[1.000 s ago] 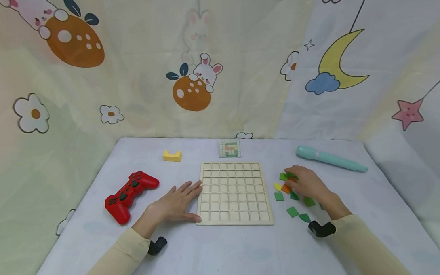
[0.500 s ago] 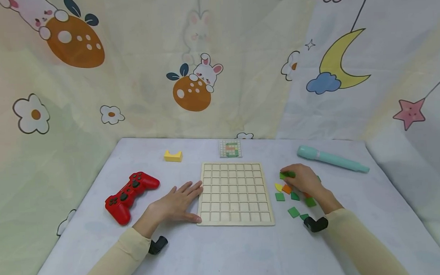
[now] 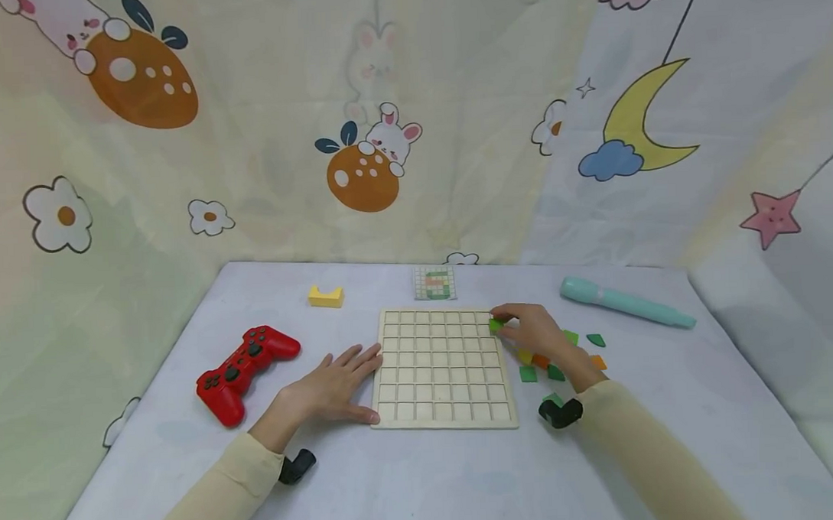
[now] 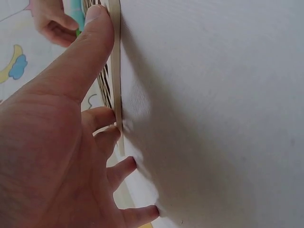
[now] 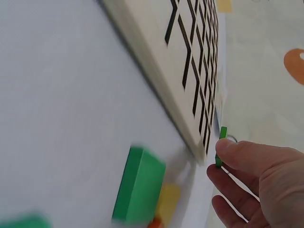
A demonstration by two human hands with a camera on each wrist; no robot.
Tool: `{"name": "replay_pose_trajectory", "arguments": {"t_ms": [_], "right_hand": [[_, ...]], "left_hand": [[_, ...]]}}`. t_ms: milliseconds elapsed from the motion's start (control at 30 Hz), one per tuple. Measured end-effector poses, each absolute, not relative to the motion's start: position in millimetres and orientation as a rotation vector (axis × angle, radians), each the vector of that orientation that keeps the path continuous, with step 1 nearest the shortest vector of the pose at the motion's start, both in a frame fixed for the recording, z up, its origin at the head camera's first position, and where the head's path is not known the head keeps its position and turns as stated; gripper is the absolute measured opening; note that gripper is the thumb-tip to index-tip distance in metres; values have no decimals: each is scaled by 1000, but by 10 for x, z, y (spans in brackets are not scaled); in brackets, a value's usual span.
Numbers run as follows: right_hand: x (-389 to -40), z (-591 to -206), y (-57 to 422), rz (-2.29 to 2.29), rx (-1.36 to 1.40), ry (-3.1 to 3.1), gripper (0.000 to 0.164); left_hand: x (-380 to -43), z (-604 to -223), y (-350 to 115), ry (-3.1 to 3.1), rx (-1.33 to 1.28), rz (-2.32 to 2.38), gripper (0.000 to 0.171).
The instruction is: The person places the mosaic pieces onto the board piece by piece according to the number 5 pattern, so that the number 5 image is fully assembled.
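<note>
Green tile (image 5: pixel 223 132), fingertip-pinched by right hand (image 3: pixel 538 332), near gridded board (image 3: pixel 439 370)

The right hand (image 3: pixel 538 334), pinching a green piece (image 3: pixel 496 325), has moved from the loose pieces (image 3: pixel 528 374) to the far right corner of the gridded board (image 3: pixel 442 368).

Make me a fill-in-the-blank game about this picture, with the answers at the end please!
1. The right hand pinches a small piece colored ____.
2. In the head view, the left hand touches the ____ edge of the gridded board.
3. The game controller is mostly colored ____.
4. The notched block is colored ____.

Missing words: green; left; red; yellow.
</note>
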State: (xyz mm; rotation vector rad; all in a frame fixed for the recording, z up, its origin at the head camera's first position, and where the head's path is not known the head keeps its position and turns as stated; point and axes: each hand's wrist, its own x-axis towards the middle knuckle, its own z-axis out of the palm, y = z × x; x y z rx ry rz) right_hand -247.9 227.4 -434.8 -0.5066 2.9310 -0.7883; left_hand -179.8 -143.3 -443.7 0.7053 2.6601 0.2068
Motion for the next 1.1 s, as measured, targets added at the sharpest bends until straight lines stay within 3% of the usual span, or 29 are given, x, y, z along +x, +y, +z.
{"name": "replay_pose_trajectory", "arguments": {"t_ms": [367,1100], "right_hand": [[-2556,-4440,1877,-746,-492,2886,36],[-2544,-4446,1878,-860,-414,2851,38]], "left_hand": [[-1784,-4404,-1433,2662,751,216,98],[-1787,-4438,-1431,2680,709,210,98]]}}
